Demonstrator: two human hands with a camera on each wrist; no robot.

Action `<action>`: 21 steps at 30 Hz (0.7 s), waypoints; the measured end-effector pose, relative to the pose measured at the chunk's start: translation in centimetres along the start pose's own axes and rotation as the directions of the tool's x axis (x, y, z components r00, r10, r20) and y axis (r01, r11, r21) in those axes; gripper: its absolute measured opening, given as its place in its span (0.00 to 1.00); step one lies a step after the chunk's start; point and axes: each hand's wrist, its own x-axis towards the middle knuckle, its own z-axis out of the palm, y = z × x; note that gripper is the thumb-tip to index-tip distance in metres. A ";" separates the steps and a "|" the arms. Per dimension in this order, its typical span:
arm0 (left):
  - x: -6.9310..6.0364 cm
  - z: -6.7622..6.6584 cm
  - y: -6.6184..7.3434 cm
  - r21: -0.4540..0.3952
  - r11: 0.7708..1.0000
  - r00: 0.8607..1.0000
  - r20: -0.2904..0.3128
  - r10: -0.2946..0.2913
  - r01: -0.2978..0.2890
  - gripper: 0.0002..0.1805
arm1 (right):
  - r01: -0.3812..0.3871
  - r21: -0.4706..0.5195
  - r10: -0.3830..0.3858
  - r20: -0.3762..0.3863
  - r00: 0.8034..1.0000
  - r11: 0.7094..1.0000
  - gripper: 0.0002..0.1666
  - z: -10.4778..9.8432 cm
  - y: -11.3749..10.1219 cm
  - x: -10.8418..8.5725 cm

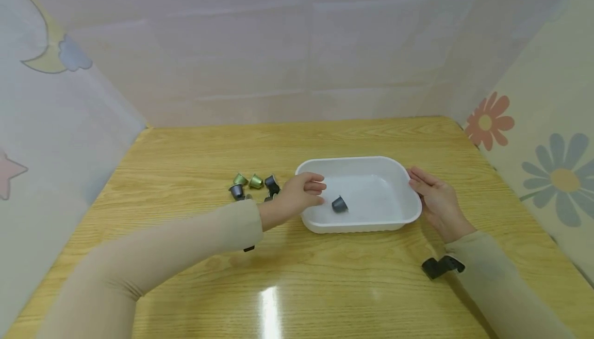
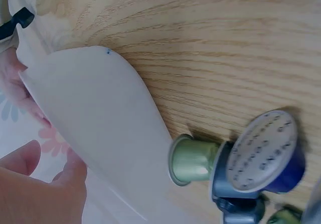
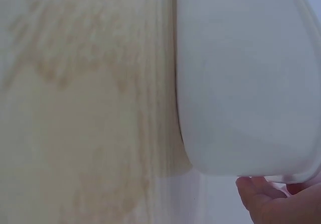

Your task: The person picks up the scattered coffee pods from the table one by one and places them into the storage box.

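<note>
A white plastic tub [image 1: 371,223] sits on the table, with one dark coffee capsule [image 1: 340,205] lying tilted inside it. Over the tub's left rim reaches my left hand [image 1: 297,197], thumb and fingers apart, holding nothing. My right hand [image 1: 438,202] grips the tub's right end at the rim; in the right wrist view its fingertips [image 3: 251,189] show beneath the rim. Left of the tub lie several capsules, among them a green capsule [image 1: 256,181] and a dark capsule [image 1: 236,191]. My left wrist and hand partly hide that group.
The wooden table [image 1: 325,282] runs back to a pale cloth wall [image 1: 306,60]. Patterned cloth walls stand at both sides, the right one with flowers [image 1: 565,179]. A blue capsule [image 2: 266,153] in the left wrist view leans with its printed lid showing.
</note>
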 end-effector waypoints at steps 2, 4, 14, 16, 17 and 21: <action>-0.5 -0.6 -0.3 -0.032 0.999 1.000 -0.017 0.003 -0.003 0.28 | -0.002 -0.014 0.002 -0.001 1.000 1.000 0.22 -0.1 0.0 0.1; -1.0 -1.0 -0.4 -0.064 0.998 0.999 -0.041 0.002 -0.005 0.28 | -0.007 -0.033 0.007 -0.008 1.000 0.999 0.28 0.0 0.0 0.1; -3.4 -4.0 -1.7 -0.124 0.992 0.992 -0.123 0.001 -0.016 0.28 | 0.007 -0.026 -0.009 -0.059 0.998 1.000 0.25 0.1 -0.1 0.3; -3.8 -4.6 -2.2 -0.119 0.993 0.990 -0.141 0.011 -0.028 0.28 | 0.033 0.002 -0.033 -0.046 0.998 0.999 0.21 -0.1 -0.1 0.2; -3.9 -5.0 -2.4 -0.110 0.993 0.988 -0.151 0.014 -0.031 0.27 | 0.043 0.016 -0.042 -0.040 0.998 0.999 0.21 -0.2 -0.1 0.2; -4.4 -6.2 -3.5 -0.067 0.997 0.980 -0.197 0.027 -0.041 0.27 | 0.046 0.023 -0.045 -0.038 0.998 0.999 0.22 -0.5 -0.1 0.1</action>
